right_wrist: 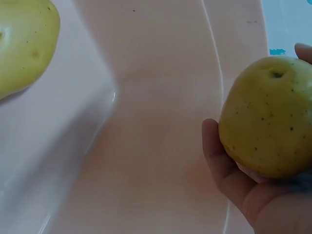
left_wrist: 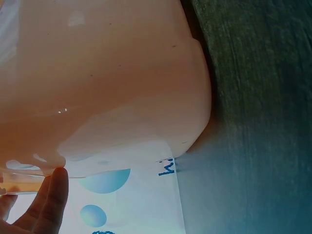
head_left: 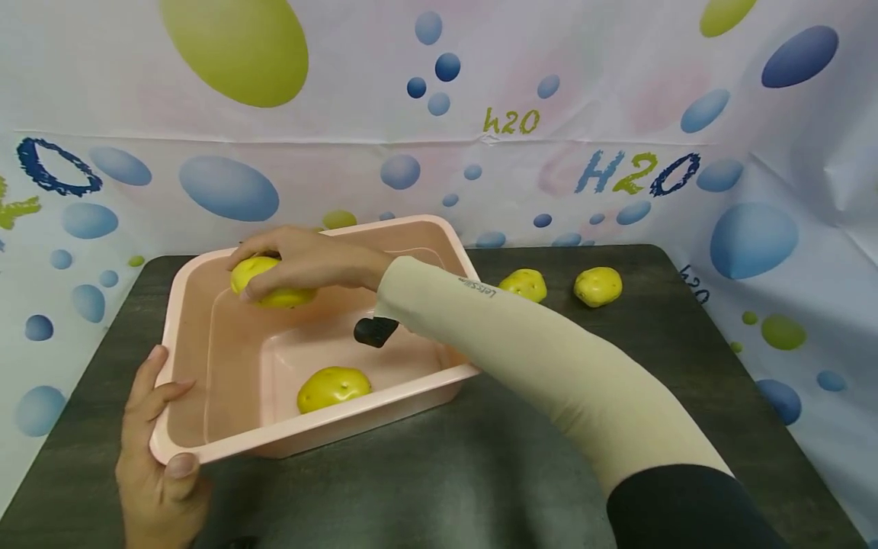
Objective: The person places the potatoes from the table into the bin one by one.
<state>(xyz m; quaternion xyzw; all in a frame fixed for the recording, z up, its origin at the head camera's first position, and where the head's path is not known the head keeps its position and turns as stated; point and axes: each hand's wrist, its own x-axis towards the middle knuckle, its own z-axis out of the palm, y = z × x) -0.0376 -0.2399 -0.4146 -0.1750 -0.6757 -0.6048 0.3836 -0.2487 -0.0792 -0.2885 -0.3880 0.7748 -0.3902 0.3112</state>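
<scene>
My right hand holds a yellow potato over the far left part of a pale pink plastic basin. In the right wrist view, fingers and thumb curl round this potato. My left hand grips the basin's near left corner, thumb on the near rim and fingers along the left side. The left wrist view shows the outer wall of the basin and a few fingertips. Another potato lies on the basin floor by the near wall.
Two more potatoes lie on the dark table to the right of the basin: one partly behind my right sleeve, the other farther right. A white sheet with printed bubbles hangs behind the table. A black object sits under my right wrist.
</scene>
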